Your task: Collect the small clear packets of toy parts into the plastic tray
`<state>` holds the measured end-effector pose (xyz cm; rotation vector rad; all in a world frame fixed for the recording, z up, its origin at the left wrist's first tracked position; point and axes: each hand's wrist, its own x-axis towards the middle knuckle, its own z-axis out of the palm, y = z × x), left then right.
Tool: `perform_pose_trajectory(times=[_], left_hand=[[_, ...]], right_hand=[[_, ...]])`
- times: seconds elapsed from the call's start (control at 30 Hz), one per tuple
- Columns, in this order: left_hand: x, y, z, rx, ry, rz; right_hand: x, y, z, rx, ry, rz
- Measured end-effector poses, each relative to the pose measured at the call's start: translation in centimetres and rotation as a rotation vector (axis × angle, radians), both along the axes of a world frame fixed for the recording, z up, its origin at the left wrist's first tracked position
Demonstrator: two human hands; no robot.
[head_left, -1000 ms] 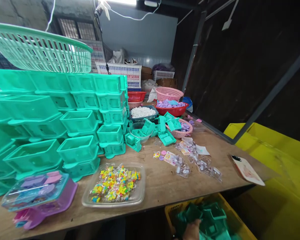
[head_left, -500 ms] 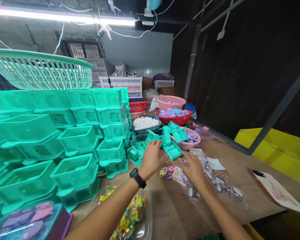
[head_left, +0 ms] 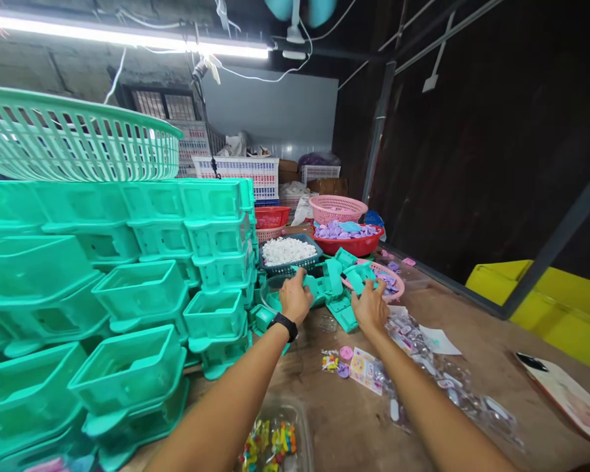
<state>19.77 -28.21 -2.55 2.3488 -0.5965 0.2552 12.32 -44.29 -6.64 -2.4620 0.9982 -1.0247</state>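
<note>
In front of me is a loose heap of teal plastic parts (head_left: 343,313), molded and box-like. My left hand (head_left: 295,300), with a black watch on its wrist, curls its fingers round a teal part (head_left: 314,287) at the heap's left side. On the right side, my right hand (head_left: 370,308) grips the near edge of another teal part (head_left: 358,274); its fingertips partly cover it. Beside the left hand stands a clear tub (head_left: 271,303), and a pink basket (head_left: 398,288) holding purple pieces sits behind the right hand.
Stacked teal boxes (head_left: 216,262) fill the left, under a green basket (head_left: 78,144). Small clear packets (head_left: 432,364) and a printed card (head_left: 366,369) lie on the brown table. A phone (head_left: 560,393) rests at right. Nearest me is a tray of colorful bits (head_left: 302,426).
Both hands have reached forward into the heap and closed on teal parts. My view has shifted slightly, so the packets and the near tray appear lower.
</note>
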Motion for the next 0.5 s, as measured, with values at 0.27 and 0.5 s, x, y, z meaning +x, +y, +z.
perform_pose_trajectory(times=[0.27,0.5], left_hand=[[-4.6,1.9,2.9,-0.409,-0.166,-0.18],[-23.0,1.9,-2.5,-0.477,-0.068,-0.9]], right_hand=[[-4.6,-1.2,2.3,-0.009,-0.403,0.239],[-28.4,2.3,-7.4,0.256,-0.452,-0.129]])
